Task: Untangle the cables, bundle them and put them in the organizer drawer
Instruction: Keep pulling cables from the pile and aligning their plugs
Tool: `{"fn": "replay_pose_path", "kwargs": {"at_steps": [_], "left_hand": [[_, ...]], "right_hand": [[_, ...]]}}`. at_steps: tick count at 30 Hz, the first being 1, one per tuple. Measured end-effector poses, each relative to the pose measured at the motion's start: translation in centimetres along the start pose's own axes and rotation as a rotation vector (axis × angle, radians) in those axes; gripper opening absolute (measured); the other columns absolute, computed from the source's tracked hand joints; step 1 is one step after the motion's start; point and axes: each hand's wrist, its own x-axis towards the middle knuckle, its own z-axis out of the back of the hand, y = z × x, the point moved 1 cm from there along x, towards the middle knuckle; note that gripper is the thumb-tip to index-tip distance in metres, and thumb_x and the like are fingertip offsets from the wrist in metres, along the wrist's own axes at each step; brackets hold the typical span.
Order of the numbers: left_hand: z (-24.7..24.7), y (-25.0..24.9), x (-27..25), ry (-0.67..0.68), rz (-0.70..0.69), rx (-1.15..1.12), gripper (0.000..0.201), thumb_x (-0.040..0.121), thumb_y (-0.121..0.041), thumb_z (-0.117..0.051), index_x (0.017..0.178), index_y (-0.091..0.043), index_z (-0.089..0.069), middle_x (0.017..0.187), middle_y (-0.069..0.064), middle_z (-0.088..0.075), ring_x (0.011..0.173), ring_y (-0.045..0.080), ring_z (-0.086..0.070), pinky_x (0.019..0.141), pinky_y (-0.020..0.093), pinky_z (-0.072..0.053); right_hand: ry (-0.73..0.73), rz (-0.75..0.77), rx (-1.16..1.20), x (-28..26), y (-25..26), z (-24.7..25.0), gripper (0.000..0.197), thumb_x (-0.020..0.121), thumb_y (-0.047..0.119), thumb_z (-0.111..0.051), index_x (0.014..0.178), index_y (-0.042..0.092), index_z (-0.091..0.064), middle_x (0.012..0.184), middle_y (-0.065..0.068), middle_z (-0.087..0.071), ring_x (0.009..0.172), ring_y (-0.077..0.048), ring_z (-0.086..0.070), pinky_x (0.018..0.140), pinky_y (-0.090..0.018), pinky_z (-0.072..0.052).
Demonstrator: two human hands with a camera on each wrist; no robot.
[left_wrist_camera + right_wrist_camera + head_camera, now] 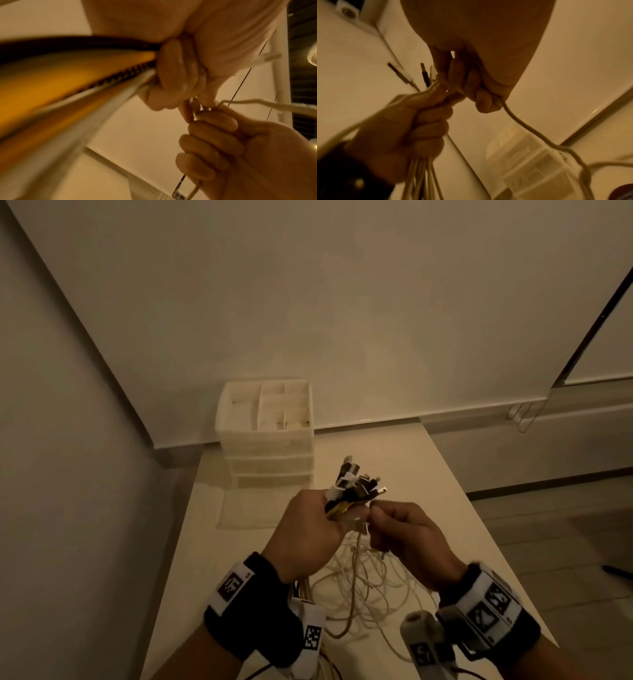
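Note:
My left hand (310,534) grips a bunch of cable ends (352,489), white, black and yellow, with the plugs sticking up out of the fist above the table. My right hand (404,537) is curled round one white cable (529,129) just right of the bunch, its fingertips against the left hand. The rest of the white cables (363,590) hang down in a loose tangle onto the table between my wrists. In the left wrist view yellow, black and white cables (77,75) run into the left fist (173,81). The white organizer (267,436) stands at the table's far end, top drawer out.
The white table (455,508) is narrow, with its right edge dropping to a tiled floor. A wall runs close along the left. A pale flat sheet (250,508) lies in front of the organizer. A metal chair leg (524,416) stands at the far right.

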Motion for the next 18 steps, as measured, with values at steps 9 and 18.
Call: {"fn": "replay_pose_path", "kwargs": {"at_steps": [9, 18], "left_hand": [[-0.2, -0.9, -0.4, 0.005, 0.106, -0.249, 0.026, 0.093, -0.028, -0.059, 0.067, -0.023, -0.061, 0.036, -0.011, -0.037, 0.031, 0.002, -0.031, 0.039, 0.016, -0.027], [3.6, -0.1, -0.3, -0.333, 0.105, -0.207, 0.032, 0.091, -0.021, -0.062, 0.059, -0.02, -0.065, 0.041, -0.009, -0.038, 0.038, 0.014, -0.03, 0.044, 0.026, -0.026]], "right_hand": [[-0.027, 0.097, -0.256, 0.6, 0.7, 0.0, 0.035, 0.095, 0.033, -0.04, 0.076, 0.015, -0.064, 0.055, 0.015, -0.049, 0.049, 0.0, -0.037, 0.053, -0.016, -0.031], [0.019, 0.093, -0.419, -0.2, -3.8, 1.9, 0.035, 0.099, 0.033, -0.044, 0.071, 0.018, -0.059, 0.057, 0.007, -0.044, 0.053, -0.006, -0.039, 0.053, -0.022, -0.035]]}}
